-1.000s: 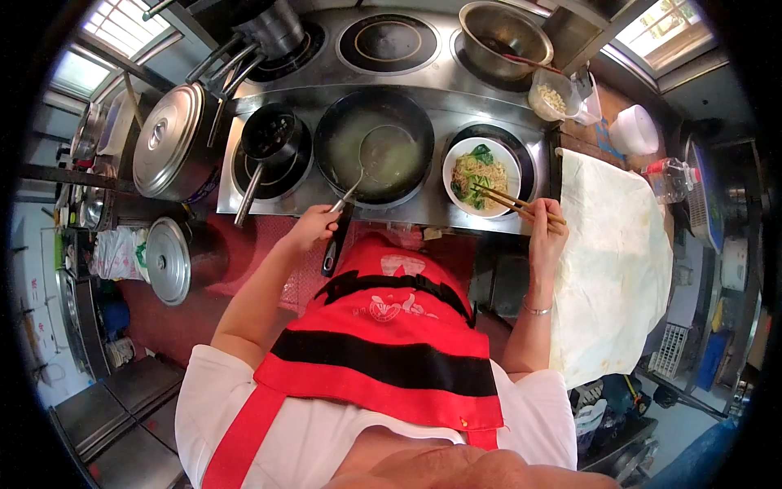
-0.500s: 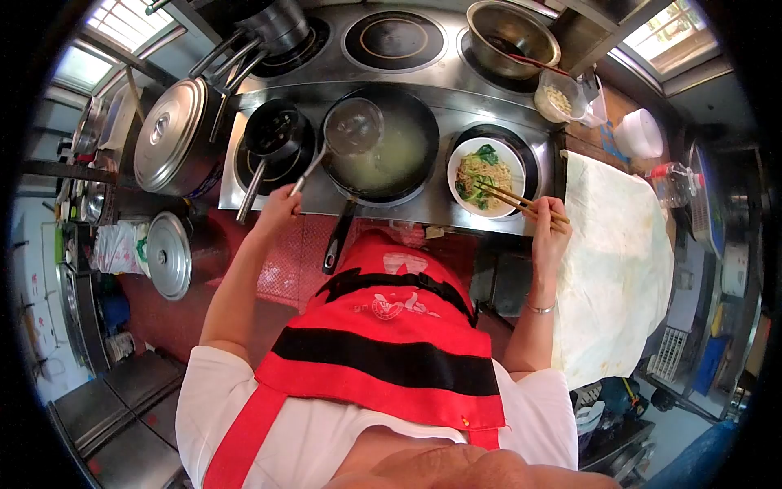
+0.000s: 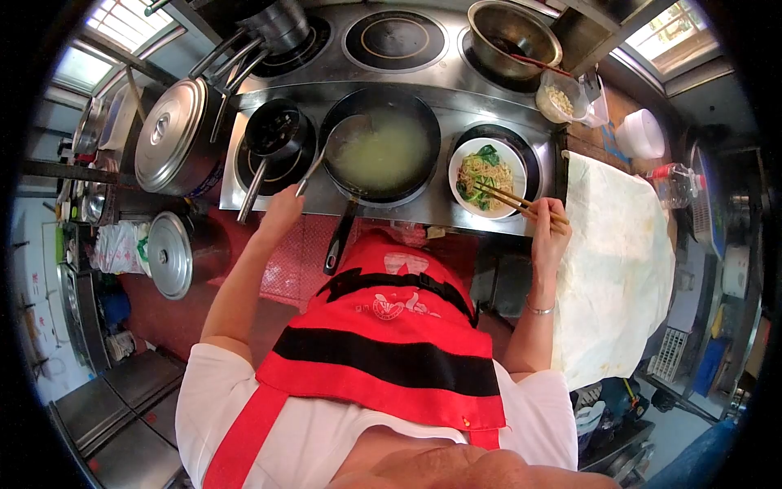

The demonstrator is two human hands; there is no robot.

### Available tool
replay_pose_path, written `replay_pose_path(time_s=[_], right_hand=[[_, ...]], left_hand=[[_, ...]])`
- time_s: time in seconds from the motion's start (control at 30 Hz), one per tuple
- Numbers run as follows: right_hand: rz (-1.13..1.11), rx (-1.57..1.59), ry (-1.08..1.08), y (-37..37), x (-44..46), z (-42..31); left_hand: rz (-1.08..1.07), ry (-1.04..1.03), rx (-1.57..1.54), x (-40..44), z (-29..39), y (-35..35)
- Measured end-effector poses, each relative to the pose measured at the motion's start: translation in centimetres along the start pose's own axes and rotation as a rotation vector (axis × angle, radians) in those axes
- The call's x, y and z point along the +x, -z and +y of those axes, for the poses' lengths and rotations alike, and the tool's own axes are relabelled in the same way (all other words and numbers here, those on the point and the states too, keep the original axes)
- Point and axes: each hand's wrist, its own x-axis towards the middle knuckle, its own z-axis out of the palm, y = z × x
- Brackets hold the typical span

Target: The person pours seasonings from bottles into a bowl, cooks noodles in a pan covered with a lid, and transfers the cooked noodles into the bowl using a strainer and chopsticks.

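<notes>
My left hand (image 3: 283, 209) is closed round the handle of a metal ladle (image 3: 349, 133). The ladle's bowl dips into the left side of a black wok (image 3: 425, 167) holding cloudy, yellowish liquid (image 3: 383, 153). In my right hand (image 3: 551, 226) is a pair of wooden chopsticks (image 3: 521, 204). Their tips touch the noodles and green leaves (image 3: 489, 178) in a white bowl (image 3: 458, 202), which stands on the right burner.
Left of the wok is a small black pot (image 3: 273, 130). A large lidded pot (image 3: 167, 134) stands further left. Behind are a steel basin (image 3: 513, 37) and a plastic tub (image 3: 560, 98). A pale cloth (image 3: 615, 269) covers the right-hand surface.
The ladle has moved left out of the wok's middle, rose above the liquid, and is now lowered into it at the left side. My left hand has shifted left. The chopsticks have hardly moved.
</notes>
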Motion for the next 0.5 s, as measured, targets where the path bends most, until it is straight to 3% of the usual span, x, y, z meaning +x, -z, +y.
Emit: replay_pose_path(time_s=[0.03,0.07,0.13,0.17,0.2,0.27,0.5], right_hand=[[-0.001,0.001,0.0,-0.1,0.0,0.0],[-0.013,-0.005,0.003,-0.1,0.0,0.0],[-0.025,-0.011,0.005,-0.3,0.1,-0.1],[-0.032,-0.033,0.02,-0.4,0.1,-0.4],[-0.039,-0.055,0.035,-0.5,0.1,-0.6],[-0.042,-0.042,0.032,-0.6,0.2,-0.4],[-0.044,-0.013,0.018,-0.2,0.3,0.2]], left_hand=[[0.045,-0.128,-0.015,-0.2,-0.9,-0.7],[0.047,-0.127,-0.014,-0.3,-0.6,-0.4],[-0.395,0.335,-0.549,-0.5,0.3,0.0],[-0.423,0.52,-0.735,-1.1,1.5,-0.1],[-0.424,0.52,-0.735,-1.3,1.9,-0.4],[-0.523,0.726,-0.999,-1.6,2.3,-0.7],[-0.715,0.699,-1.186,-2.0,1.7,-1.8]])
